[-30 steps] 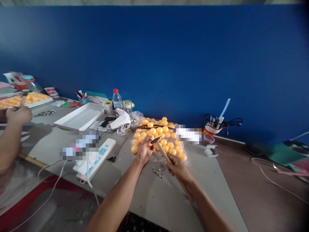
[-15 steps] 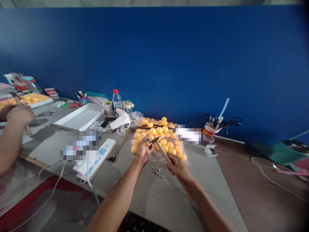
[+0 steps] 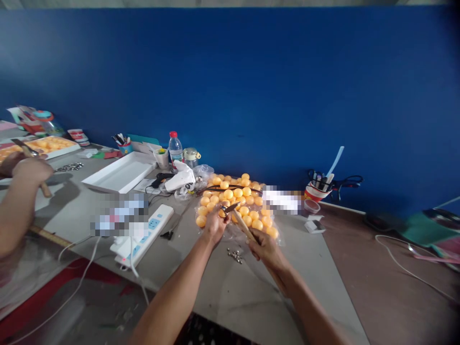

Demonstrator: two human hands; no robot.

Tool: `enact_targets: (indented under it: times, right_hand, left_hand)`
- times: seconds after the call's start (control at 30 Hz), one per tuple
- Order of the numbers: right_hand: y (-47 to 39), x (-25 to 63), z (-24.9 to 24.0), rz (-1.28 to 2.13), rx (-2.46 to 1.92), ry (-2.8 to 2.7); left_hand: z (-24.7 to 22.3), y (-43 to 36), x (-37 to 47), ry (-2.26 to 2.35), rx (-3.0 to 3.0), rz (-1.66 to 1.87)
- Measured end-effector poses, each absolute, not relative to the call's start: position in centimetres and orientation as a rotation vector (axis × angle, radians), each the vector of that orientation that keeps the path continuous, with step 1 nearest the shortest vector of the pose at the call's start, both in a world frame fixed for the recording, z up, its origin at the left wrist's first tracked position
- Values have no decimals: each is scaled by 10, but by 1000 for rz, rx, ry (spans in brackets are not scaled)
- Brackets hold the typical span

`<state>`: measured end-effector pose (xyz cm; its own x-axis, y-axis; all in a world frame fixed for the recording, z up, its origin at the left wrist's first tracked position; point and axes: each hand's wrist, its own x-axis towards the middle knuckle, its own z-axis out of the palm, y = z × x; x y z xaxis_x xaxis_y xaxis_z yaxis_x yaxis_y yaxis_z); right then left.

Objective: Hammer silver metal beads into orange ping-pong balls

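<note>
My right hand point(image 3: 266, 247) is closed around the wooden handle of a hammer point(image 3: 246, 229), whose dark, pointed head is at the upper left end. Close to that head, my left hand point(image 3: 215, 226) is closed, thumb and fingers pinching what looks like an orange ball point(image 3: 222, 213). The hammer head lies right beside those fingertips; whether it touches the ball I cannot tell. Behind both hands, many orange balls point(image 3: 256, 224) lie in a clear plastic bag. A small heap of shiny metal pieces point(image 3: 235, 256) rests on the table, below and between my hands.
To the left are a white power strip point(image 3: 158, 221) with cables, a white tray point(image 3: 118, 173), a white glue gun point(image 3: 181, 176) and a bottle point(image 3: 174, 147). A pen cup point(image 3: 316, 190) stands back right. At far left, a co-worker's hands point(image 3: 30, 167) hold another hammer.
My hands, the hammer and the ball keep nearly the same pose. The whole view has shifted very slightly. The co-worker's hands at the left have moved little.
</note>
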<state>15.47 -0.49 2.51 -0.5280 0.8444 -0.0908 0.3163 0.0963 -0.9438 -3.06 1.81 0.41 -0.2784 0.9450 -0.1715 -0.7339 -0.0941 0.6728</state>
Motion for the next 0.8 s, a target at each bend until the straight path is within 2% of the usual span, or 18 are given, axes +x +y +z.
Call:
enact_targets:
  times: [0.23,0.57,0.8]
  right_hand:
    - [-8,157,33,1429,-1086,-1862]
    - [-1,155,16,1414,-1207,-1946]
    - [-6,158,31,1422,-1131,-1871]
  left_hand:
    - [-1,22,-30,853,367,1686]
    - [0,21,-32,848,322,1706]
    - [0,20,-31,905,435,1681]
